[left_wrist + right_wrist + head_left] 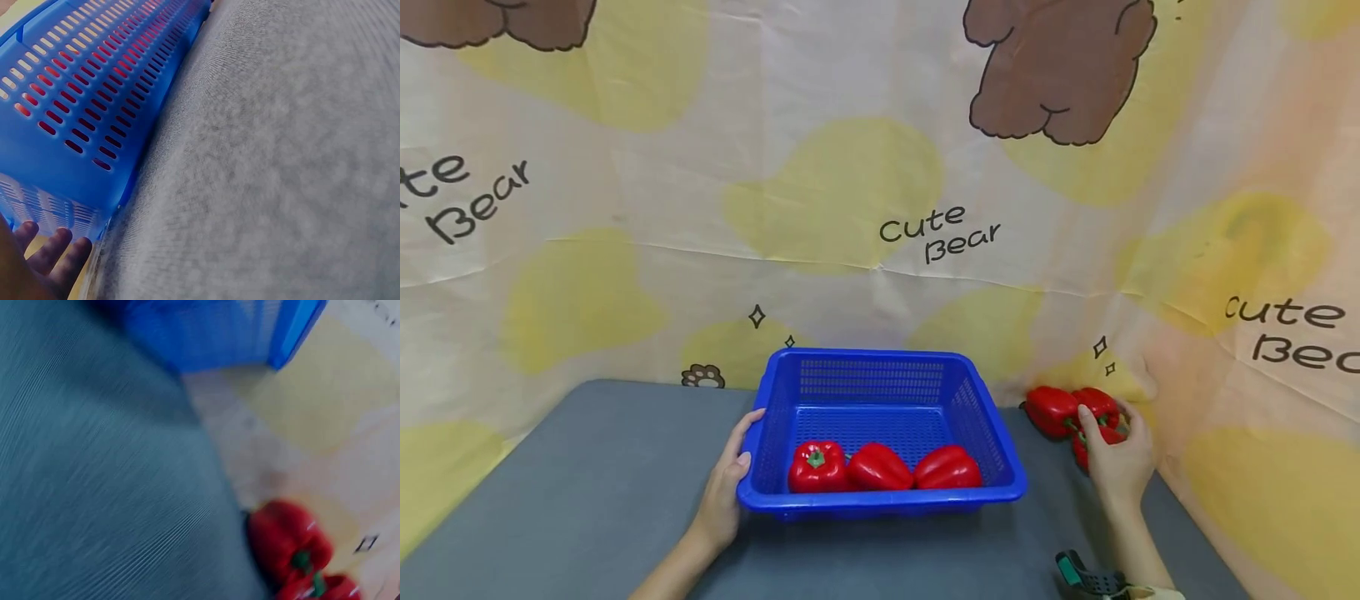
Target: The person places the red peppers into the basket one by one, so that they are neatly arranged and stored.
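head view: blue basket (880, 502) stands on the grey table (587, 492), with a row of three red peppers (880, 467) lying inside along its near wall. left hand (722, 492) grips the basket by its left rim; left wrist view shows three of its fingers slightly apart at the end wall. right hand (1123, 454) is well to the right of the basket, at a cluster of three loose peppers (1051, 410) near the foot of the printed cloth (835, 192). thumb and fingers are bent round the front pepper (1081, 454); cannot tell whether it bears on the table, since the hand covers much of it. right wrist view is blurred and does not show the hand.

risks, as judged:
- slip: skin looks glossy and rounded; a loose pinch could let the front pepper roll out of the fingers.
- knock: the loose peppers lie close together, so a sideways pull could push a neighbour toward the table's edge.
- snag: cloth hangs just behind; fingertips could catch a fold and drag it.
- shift: basket is held from one side only; a hard tug could slide it and set the row rolling.
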Tool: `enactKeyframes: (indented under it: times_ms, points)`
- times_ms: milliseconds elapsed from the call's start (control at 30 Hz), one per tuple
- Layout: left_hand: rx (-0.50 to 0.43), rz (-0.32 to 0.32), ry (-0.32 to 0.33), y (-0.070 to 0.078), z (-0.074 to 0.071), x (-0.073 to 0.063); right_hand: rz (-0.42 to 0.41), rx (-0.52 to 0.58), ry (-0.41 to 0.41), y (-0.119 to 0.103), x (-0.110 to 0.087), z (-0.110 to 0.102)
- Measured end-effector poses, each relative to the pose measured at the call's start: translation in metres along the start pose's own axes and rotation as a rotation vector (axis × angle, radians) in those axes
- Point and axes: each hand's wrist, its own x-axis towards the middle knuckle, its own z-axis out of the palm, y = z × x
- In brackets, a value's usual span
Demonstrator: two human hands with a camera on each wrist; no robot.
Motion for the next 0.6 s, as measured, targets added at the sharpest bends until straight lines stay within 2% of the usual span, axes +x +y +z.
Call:
enactKeyframes:
  times_ms: [167,333,467,533,600]
  points:
    - [0.006,0.001,0.016,0.000,-0.001,-0.003,-0.122,-0.059,0.006,0.034,-0.003,0.011]
    - [0.008,-0.001,-0.001,0.000,0.001,-0.005,-0.149,-0.148,0.008,0.053,-0.012,0.009]
    - [0.021,0.003,-0.004,0.001,0.001,-0.003,-0.116,-0.177,0.002,0.058,-0.011,0.007]
    - [0.030,0.005,-0.002,0.001,0.000,-0.002,-0.053,-0.147,-0.004,0.060,-0.010,0.006]
    - [0.031,0.005,-0.005,0.001,-0.001,-0.002,0.048,-0.097,-0.007,0.061,-0.010,0.005]
